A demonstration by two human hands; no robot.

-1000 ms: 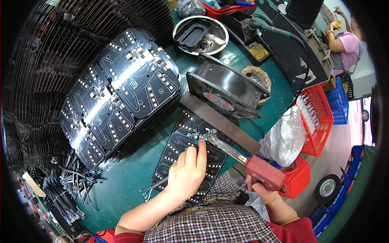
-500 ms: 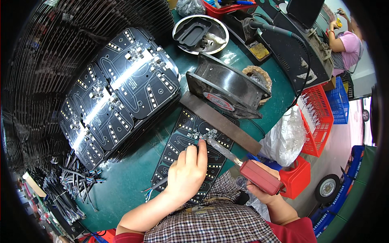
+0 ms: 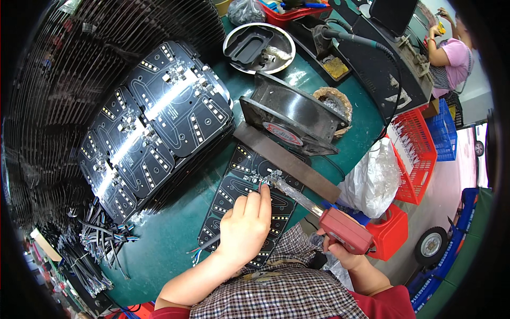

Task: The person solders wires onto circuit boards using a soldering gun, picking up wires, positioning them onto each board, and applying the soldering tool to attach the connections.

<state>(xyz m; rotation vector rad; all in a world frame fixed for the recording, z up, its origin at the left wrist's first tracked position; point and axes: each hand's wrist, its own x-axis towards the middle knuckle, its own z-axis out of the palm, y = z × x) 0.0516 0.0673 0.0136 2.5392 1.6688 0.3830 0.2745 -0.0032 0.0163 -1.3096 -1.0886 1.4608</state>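
A black circuit board (image 3: 226, 198) with rows of small light-coloured LEDs lies in front of me, partly under a dark flat bar. My left hand (image 3: 245, 226) rests on it, fingers curled around a thin black cable (image 3: 212, 243) and index finger stretched toward the board's component cluster (image 3: 265, 178). Coloured wire ends show by that fingertip; the cable's middle is hidden under the hand. My right hand (image 3: 344, 256) is wrapped round the handle of a red soldering gun (image 3: 346, 229), its long shaft slanting to the cluster beside my left fingertip.
The dark bar (image 3: 289, 159) and a black fan (image 3: 295, 109) stand just beyond the board. Stacked boards (image 3: 183, 119) rise at left, with cable bundles (image 3: 79, 260) below. A round metal bowl (image 3: 287, 64) and a corded soldering iron (image 3: 350, 37) are behind; another person (image 3: 451, 58) works far right.
The soldering gun's body has shifted slightly right, while its tip stays near the component cluster. Coloured wire shows more by my left fingertip. The whole view has moved a little.
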